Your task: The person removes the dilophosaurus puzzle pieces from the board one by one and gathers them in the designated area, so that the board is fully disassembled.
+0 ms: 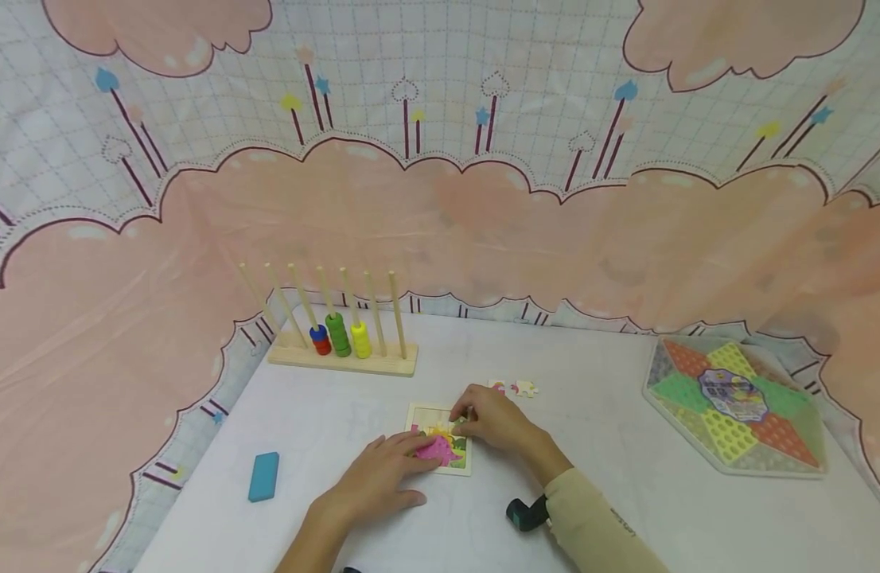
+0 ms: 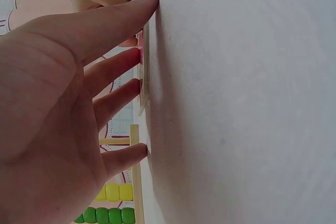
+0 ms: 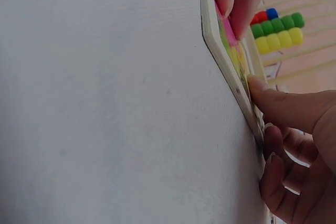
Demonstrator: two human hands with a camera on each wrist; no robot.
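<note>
A small wooden jigsaw puzzle in a shallow frame lies on the white table, with a pink figure on a green and yellow picture. My left hand rests its outstretched fingertips on the picture's left part; its thumb lies on the table below. At the upper right of the frame my right hand pinches a puzzle piece, mostly hidden, between thumb and index finger. In the right wrist view the thumb touches the picture near the frame's edge. Bare wood shows along the top of the puzzle.
Two loose puzzle pieces lie beyond my right hand, one partly hidden. A wooden bead abacus stands at the back left. A blue block lies at the left. At the right is a patterned, clear-wrapped board. A cloth backdrop hangs behind.
</note>
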